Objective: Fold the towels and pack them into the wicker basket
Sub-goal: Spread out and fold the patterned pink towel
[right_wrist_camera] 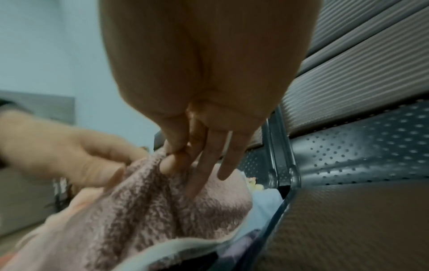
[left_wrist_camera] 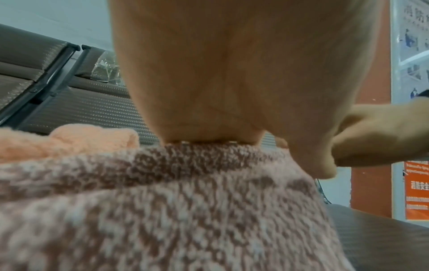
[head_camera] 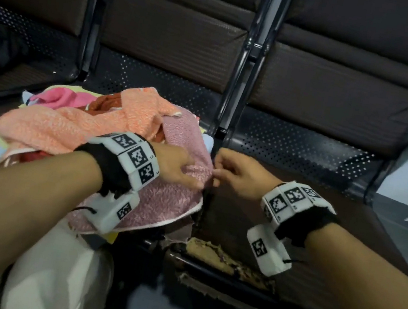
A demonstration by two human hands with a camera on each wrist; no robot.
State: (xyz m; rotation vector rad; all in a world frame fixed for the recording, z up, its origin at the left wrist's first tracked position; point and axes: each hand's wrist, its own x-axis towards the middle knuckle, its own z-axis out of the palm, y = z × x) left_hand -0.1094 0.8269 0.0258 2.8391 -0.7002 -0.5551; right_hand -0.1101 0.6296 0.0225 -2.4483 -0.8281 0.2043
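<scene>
dark perforated metal bench seats (head_camera: pixel 292 147), torn seat cushion (head_camera: pixel 228 262), white plastic bag (head_camera: pixel 56 272), orange wall poster (left_wrist_camera: pixel 416 190)

Row of dark brown padded bench seats (head_camera: pixel 343 77) across upper frame, ribbed backrests, black perforated metal (head_camera: pixel 305 146) at seat rear. Black metal armrest posts (head_camera: pixel 241 61) between seats, centre. Torn seat edge (head_camera: pixel 223 261) with exposed padding, lower centre. Pale wall (left_wrist_camera: pixel 58 16) upper left; orange column (left_wrist_camera: pixel 371 165) and posters (left_wrist_camera: pixel 410 45) at right edge. Light dim, cool.
</scene>
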